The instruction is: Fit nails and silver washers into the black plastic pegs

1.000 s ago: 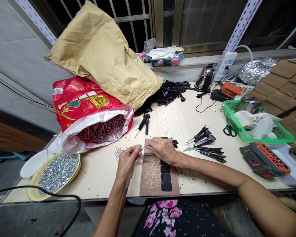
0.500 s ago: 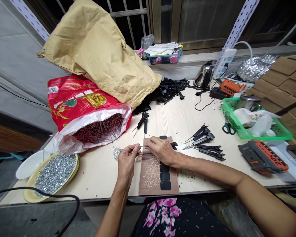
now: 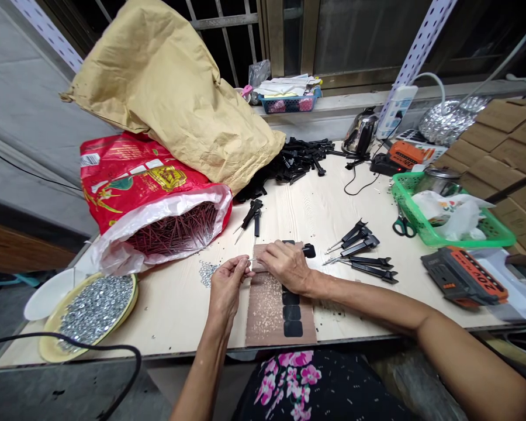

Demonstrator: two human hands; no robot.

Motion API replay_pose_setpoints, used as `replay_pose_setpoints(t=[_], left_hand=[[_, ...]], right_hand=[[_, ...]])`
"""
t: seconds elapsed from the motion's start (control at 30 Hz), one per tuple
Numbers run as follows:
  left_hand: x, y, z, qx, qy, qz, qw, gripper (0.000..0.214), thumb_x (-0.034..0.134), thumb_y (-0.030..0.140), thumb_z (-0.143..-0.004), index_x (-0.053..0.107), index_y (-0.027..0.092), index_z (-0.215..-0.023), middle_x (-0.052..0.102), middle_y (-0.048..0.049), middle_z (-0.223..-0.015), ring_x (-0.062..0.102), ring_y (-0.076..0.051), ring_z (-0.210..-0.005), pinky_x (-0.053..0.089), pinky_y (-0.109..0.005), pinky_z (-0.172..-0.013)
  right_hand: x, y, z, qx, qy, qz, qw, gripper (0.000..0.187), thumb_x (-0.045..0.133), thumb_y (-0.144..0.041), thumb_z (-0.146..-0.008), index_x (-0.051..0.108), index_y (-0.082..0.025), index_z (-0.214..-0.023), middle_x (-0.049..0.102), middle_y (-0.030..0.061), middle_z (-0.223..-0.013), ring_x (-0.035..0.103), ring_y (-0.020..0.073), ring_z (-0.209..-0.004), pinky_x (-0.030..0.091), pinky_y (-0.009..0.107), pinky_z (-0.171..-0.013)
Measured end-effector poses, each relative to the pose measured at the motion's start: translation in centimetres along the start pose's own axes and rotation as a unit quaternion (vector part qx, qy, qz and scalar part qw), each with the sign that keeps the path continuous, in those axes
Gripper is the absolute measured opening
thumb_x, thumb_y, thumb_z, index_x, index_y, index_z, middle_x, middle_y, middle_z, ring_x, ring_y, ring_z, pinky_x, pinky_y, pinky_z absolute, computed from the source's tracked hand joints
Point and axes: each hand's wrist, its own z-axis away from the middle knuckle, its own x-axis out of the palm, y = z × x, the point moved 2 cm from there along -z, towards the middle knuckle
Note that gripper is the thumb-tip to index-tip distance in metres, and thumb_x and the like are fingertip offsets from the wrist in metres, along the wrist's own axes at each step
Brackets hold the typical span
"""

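Over a brown board (image 3: 263, 327) with black square pads, my right hand (image 3: 284, 266) is closed round a black plastic piece (image 3: 308, 251), its forked end showing past my fingers. A thin metal shank (image 3: 253, 259) points left out of that grip. At its tip my left hand (image 3: 231, 278) is closed in a pinch; what the fingertips hold is too small to make out. Beside the left hand lies a small heap of metal washers or nuts (image 3: 207, 273). Several similar black pieces with metal shanks (image 3: 359, 245) lie to the right, and a few more (image 3: 251, 217) lie beyond the hands.
A red sack (image 3: 144, 169) of long reddish screws or nails opens at left, below a tan paper sack (image 3: 179, 93). Nearer stands a yellow bowl (image 3: 134, 295) of metal bits. At right are a green basket (image 3: 464, 238), scissors (image 3: 404, 227) and a battery pack (image 3: 464, 278).
The forked end of the black piece in my right hand has turned slightly upward. Both hands stay in nearly the same place; the whole view has shifted a little.
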Motion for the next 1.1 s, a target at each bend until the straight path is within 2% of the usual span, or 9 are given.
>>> replay_pose_setpoints(t=[0.1,0.27,0.4,0.57,0.7,0.87,0.97,1.1], left_hand=[[-0.1,-0.2,0.0,0.027,0.006,-0.020,0.999,0.040,0.080,0.038,-0.058,0.067,0.010,-0.084,0.063,-0.0007,-0.070,0.058,-0.010,-0.056,0.048,-0.026,-0.062],[-0.3,-0.3,0.1,0.094,0.021,-0.111,0.989,0.033,0.072,0.039,-0.070,0.067,0.013,-0.090,0.066,-0.0020,-0.077,0.061,-0.012,-0.063,0.047,-0.026,-0.068],[-0.2,-0.5,-0.1,0.068,-0.004,-0.106,0.992,0.037,0.072,0.040,-0.070,0.068,0.012,-0.095,0.067,-0.0038,-0.083,0.061,-0.013,-0.065,0.049,-0.027,-0.068],[0.0,-0.6,-0.3,0.040,0.000,-0.079,0.996,0.039,0.075,0.040,-0.065,0.068,0.010,-0.088,0.065,-0.0024,-0.073,0.059,-0.012,-0.060,0.049,-0.025,-0.061],[0.4,-0.5,-0.3,0.014,0.004,-0.045,0.999,0.042,0.079,0.041,-0.059,0.068,0.008,-0.084,0.062,-0.0011,-0.068,0.056,-0.010,-0.056,0.049,-0.025,-0.058],[0.5,-0.5,-0.4,-0.008,0.004,-0.031,0.999,0.046,0.082,0.042,-0.052,0.068,0.008,-0.080,0.061,-0.0003,-0.063,0.054,-0.010,-0.053,0.049,-0.025,-0.054],[0.3,-0.6,-0.4,0.008,0.008,-0.050,0.999,0.043,0.080,0.042,-0.055,0.068,0.009,-0.080,0.062,-0.0005,-0.064,0.055,-0.010,-0.052,0.048,-0.024,-0.054],[0.2,-0.6,-0.3,0.035,0.001,-0.085,0.996,0.036,0.078,0.040,-0.061,0.068,0.010,-0.079,0.061,0.0001,-0.063,0.055,-0.010,-0.052,0.046,-0.023,-0.054]], right_hand=[[0.0,0.0,0.0,0.021,-0.010,-0.024,0.999,0.021,0.042,-0.024,-0.097,0.061,-0.018,-0.091,0.060,0.0051,-0.085,0.053,0.0154,-0.082,0.036,0.027,-0.067],[-0.2,0.4,-0.2,0.112,-0.067,-0.137,0.982,0.017,0.048,-0.030,-0.094,0.059,-0.018,-0.094,0.059,0.0017,-0.088,0.055,0.0115,-0.075,0.033,0.022,-0.058],[-0.2,0.8,-0.2,0.140,-0.071,-0.167,0.973,0.011,0.054,-0.027,-0.091,0.061,-0.019,-0.092,0.058,0.0008,-0.086,0.055,0.0118,-0.076,0.033,0.022,-0.060],[0.2,0.9,0.1,0.131,-0.075,-0.165,0.975,0.013,0.053,-0.028,-0.092,0.062,-0.020,-0.094,0.059,0.0011,-0.088,0.055,0.0126,-0.078,0.034,0.023,-0.062],[0.3,0.5,0.1,0.086,-0.028,-0.057,0.994,0.014,0.051,-0.027,-0.093,0.062,-0.019,-0.091,0.060,0.0035,-0.088,0.052,0.0165,-0.084,0.034,0.027,-0.065],[0.2,0.2,0.1,0.027,-0.004,0.025,0.999,0.018,0.044,-0.022,-0.096,0.062,-0.021,-0.090,0.062,0.0038,-0.087,0.050,0.0171,-0.081,0.031,0.030,-0.065],[0.3,0.2,0.3,0.010,-0.011,0.025,1.000,0.017,0.044,-0.020,-0.095,0.061,-0.020,-0.092,0.062,0.0033,-0.088,0.052,0.0166,-0.082,0.032,0.029,-0.065],[0.4,0.5,0.5,0.063,-0.051,-0.058,0.995,0.015,0.046,-0.023,-0.095,0.059,-0.019,-0.092,0.063,0.0018,-0.084,0.055,0.0138,-0.076,0.032,0.026,-0.059]])
